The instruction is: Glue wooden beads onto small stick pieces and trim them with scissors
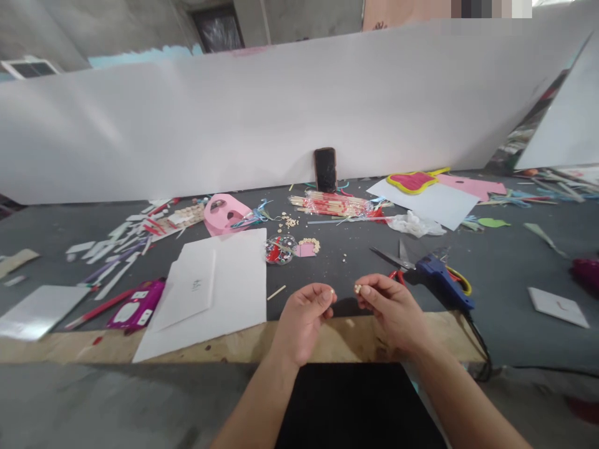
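Observation:
My left hand [306,310] is closed in a pinch, with a tiny cream-coloured piece [332,292] at its fingertips. Opposite it, a small gap away, my right hand [388,305] pinches a small cream-coloured lump [358,289] between thumb and forefinger. Both hands hover over the front edge of the dark table. Beyond them lies a small pink card [306,250], partly edged with similar cream-coloured pieces. A few loose cream-coloured bits [289,221] are scattered behind it. Scissors [393,257] and a blue glue gun [437,274] lie close to my right hand.
White sheets [243,293] and a purple case [138,305] are on the left. A round clear container [281,249] sits beside the card. A phone [326,169] leans on the white partition [262,118], behind packaged sticks [334,204]. The glue gun's cable [480,343] hangs over the edge.

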### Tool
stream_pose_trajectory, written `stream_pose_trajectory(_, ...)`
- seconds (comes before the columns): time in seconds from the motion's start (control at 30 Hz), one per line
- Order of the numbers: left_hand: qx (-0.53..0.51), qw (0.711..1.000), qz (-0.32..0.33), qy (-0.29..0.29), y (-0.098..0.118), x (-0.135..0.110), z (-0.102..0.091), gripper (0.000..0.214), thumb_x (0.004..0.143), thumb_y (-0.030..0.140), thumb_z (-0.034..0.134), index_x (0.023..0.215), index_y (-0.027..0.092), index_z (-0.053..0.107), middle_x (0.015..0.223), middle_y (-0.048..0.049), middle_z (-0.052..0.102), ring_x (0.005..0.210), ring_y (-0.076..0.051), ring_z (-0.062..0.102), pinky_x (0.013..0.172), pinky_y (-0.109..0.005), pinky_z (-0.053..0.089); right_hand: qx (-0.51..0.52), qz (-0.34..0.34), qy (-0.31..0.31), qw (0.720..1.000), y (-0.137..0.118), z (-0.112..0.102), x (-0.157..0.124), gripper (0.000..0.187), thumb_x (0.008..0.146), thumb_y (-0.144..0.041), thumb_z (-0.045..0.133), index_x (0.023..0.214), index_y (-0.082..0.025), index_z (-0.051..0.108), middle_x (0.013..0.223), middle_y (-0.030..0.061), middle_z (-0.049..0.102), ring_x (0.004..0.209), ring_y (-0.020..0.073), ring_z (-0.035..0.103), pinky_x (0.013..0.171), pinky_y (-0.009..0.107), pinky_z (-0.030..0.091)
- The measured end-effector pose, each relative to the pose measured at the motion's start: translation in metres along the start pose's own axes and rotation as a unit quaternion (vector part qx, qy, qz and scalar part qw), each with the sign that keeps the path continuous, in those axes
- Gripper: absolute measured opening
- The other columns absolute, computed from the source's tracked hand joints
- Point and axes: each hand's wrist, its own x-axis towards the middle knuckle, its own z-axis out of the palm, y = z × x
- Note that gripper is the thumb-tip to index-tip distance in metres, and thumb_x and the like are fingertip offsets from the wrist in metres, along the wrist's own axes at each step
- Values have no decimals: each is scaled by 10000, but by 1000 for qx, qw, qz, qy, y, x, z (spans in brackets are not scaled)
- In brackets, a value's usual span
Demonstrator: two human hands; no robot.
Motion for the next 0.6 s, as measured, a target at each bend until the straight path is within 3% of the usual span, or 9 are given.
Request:
stream_pose_trajectory(0.2, 24, 999, 0, -23, -4, -7, 19, 202, 638, 305, 793, 694, 144, 685, 691, -14, 624, 630, -94, 503, 639, -235, 376, 149, 55, 17, 987, -8, 7, -14, 218, 805, -425, 605, 828, -209, 586, 710, -2, 593, 597, 105, 543, 566, 249, 457)
stream_pose_trajectory(0.37, 53, 998, -3, -26, -3, -12, 23, 217, 639, 327, 787, 696, 146, 682, 689, -19, 624, 663, -116, 524, 668, -249, 383, 241, 79, 34, 967, -11, 10, -21, 197, 743, -380, 698, 819, -206, 646, 679, -6, 593, 604, 105, 536, 572, 238, 453)
stream_pose_trajectory(0.6, 53, 998, -3, -37, -3, -17, 25, 202, 653, 316, 781, 680, 144, 678, 656, -11, 613, 644, -107, 520, 664, -242, 396, 210, 47, 27, 976, -8, 10, -27, 155, 779, -358, 672, 848, -220, 663, 732, -11, 615, 623, 94, 546, 594, 231, 463)
